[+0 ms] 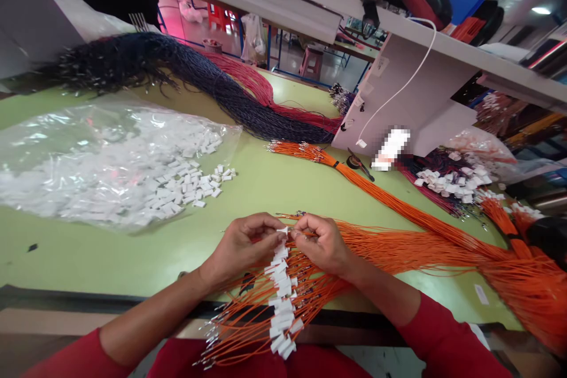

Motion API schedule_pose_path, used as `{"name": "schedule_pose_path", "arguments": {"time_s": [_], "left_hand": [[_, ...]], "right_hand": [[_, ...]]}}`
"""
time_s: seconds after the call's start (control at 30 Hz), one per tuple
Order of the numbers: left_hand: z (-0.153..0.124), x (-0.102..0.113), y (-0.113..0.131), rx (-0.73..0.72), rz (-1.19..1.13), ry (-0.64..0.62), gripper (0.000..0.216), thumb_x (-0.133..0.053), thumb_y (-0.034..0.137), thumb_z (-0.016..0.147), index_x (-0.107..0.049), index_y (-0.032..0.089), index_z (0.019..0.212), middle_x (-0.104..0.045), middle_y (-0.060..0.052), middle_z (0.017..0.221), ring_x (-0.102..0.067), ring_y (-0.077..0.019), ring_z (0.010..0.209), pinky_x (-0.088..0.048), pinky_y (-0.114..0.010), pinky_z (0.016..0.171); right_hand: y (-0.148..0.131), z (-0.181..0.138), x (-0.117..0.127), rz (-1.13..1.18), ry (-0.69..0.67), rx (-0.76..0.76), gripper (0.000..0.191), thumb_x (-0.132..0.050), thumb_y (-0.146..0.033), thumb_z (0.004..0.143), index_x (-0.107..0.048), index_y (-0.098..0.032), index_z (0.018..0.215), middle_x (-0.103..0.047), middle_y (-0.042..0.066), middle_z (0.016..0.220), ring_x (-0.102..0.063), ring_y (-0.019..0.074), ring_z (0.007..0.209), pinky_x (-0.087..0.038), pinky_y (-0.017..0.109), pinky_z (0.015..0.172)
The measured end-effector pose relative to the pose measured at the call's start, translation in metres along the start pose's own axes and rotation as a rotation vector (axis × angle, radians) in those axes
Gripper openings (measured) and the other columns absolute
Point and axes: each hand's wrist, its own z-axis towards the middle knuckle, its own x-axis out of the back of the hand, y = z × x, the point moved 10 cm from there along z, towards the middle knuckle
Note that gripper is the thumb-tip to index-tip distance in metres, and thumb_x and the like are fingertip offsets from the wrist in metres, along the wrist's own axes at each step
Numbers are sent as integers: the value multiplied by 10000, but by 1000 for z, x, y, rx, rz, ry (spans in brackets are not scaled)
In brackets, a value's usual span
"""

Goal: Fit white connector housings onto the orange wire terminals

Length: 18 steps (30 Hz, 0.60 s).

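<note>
Left hand pinched white connector; right hand closed in pinch just beside it, contents too small to tell. Connector row trailed toward lap. Orange wires crossed table rightward; connector bag lay left.

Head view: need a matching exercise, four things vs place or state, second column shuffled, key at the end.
Column 1
1. Clear plastic bag
2. Dark wire bundle
3. Left hand
4. Orange wires

Column 2
A. Fingertips at a white connector
B. Left side of the table, with small white pieces inside
C. Over the table's near edge and out to the right
D. Far side of the table, alongside red wires

Pairs: 1-B; 2-D; 3-A; 4-C
</note>
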Motion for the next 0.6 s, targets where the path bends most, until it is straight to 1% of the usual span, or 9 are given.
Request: {"name": "schedule_pose_path", "arguments": {"time_s": [0.07,0.13,0.23,0.33,0.4,0.47,0.53,0.6], "left_hand": [[1,-3,-1,12,-4,-11,216,-774,352,760,-733,161,853,-746,-62,740,-627,-129,606,-470,-232,529],[2,-6,-4,29,-49,-29,245,-777,377,758,-726,157,852,-739,-59,714,-615,-122,578,-464,-230,521],[3,-9,-10,51,-116,-57,288,-787,407,750,-716,145,847,-706,-40,642,-577,-106,524,-439,-221,498],[2,-11,-20,95,-126,-70,314,-789,424,748,-703,137,840,-651,-8,585,-482,-74,452,-346,-197,435],[-2,-12,-24,110,-112,-83,319,-788,431,746,-696,137,830,-623,6,577,-437,-66,441,-304,-195,425],[-6,-14,-24,105,-76,-113,309,-775,431,757,-692,142,829,-600,16,575,-422,-67,450,-295,-200,439],[-7,-13,-19,79,22,-157,277,-745,419,784,-693,149,817,-579,23,566,-422,-76,463,-305,-207,458],[-2,-4,-3,-9,199,-163,237,-704,399,817,-706,162,801,-604,2,599,-457,-98,497,-337,-223,484]], "right_hand": [[1,0,-1,21,2,8,84,-607,-211,820,-618,-169,748,-582,-28,639,-436,81,526,-342,196,503],[5,-1,-2,78,-10,-21,120,-607,-247,847,-624,-169,756,-588,-24,633,-432,84,520,-339,200,497],[10,-2,-6,130,-37,-55,157,-607,-281,866,-628,-169,758,-599,-13,642,-466,97,549,-373,208,526],[10,-3,-7,97,-32,-29,165,-626,-272,856,-629,-167,728,-588,-16,628,-476,102,565,-389,213,550],[11,-3,-10,82,-68,-41,181,-634,-285,862,-649,-164,728,-578,-19,614,-466,101,557,-382,212,541],[11,-2,-10,73,-92,-36,202,-644,-317,875,-684,-163,751,-602,-4,649,-486,109,580,-397,220,551],[8,2,-1,74,-48,-13,214,-665,-355,877,-713,-167,789,-640,23,721,-522,124,623,-422,235,576],[11,5,9,112,14,-35,225,-683,-391,876,-723,-173,836,-658,33,753,-551,133,640,-442,245,590]]}}
